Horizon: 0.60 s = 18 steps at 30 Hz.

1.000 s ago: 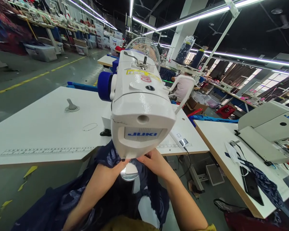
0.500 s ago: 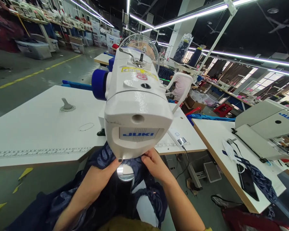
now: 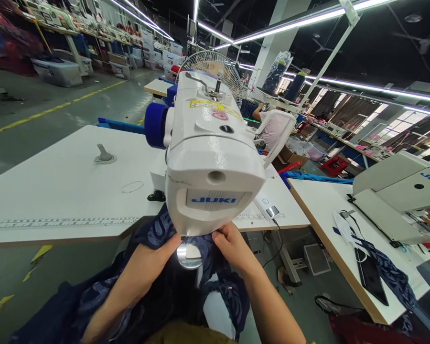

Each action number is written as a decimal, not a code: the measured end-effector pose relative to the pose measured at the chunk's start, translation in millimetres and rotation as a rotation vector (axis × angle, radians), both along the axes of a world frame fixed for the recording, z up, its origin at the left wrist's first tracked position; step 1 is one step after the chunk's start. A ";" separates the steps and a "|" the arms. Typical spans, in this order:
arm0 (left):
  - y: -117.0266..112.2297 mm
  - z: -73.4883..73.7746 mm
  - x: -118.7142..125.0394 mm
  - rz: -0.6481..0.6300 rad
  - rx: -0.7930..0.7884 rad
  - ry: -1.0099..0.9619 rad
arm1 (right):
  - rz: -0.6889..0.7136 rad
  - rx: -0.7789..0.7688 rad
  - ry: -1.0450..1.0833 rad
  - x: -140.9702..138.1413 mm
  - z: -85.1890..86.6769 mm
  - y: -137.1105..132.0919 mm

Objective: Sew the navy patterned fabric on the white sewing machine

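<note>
A white JUKI sewing machine [image 3: 215, 157] stands in front of me, its head hiding the needle area. Navy patterned fabric [image 3: 154, 231] lies around the machine's narrow bed and hangs down over my lap. My left hand [image 3: 150, 263] grips the fabric to the left of the bed's shiny metal end [image 3: 189, 258], thumb on top. On the right, my right hand [image 3: 232, 243] pinches the same fabric just below the machine head. The fingertips of both hands are partly hidden by cloth and machine.
A white worktable [image 3: 68, 191] with a printed ruler spreads left. To the right, another table [image 3: 329, 243] carries a second machine [image 3: 397, 191], a phone [image 3: 370, 277] and navy cloth strips. Behind the machine are a fan [image 3: 209, 64] and a seated person [image 3: 270, 129].
The view has shifted slightly, so the machine appears a little farther right. Both hands keep their hold on the fabric, with hardly any movement against the machine.
</note>
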State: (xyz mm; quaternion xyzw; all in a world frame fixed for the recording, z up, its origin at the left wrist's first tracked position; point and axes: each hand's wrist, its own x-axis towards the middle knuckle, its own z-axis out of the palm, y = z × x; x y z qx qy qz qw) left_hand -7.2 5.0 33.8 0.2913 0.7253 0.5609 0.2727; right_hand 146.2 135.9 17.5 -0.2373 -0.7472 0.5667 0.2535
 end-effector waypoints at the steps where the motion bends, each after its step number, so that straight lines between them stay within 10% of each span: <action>1: 0.4 1.0 0.1 -0.004 -0.015 -0.015 | -0.002 -0.003 -0.003 0.1 -0.2 -0.1; 18: 2.0 15.0 -3.0 -0.092 -0.014 0.023 | -0.006 0.007 -0.042 0.9 3.0 -0.9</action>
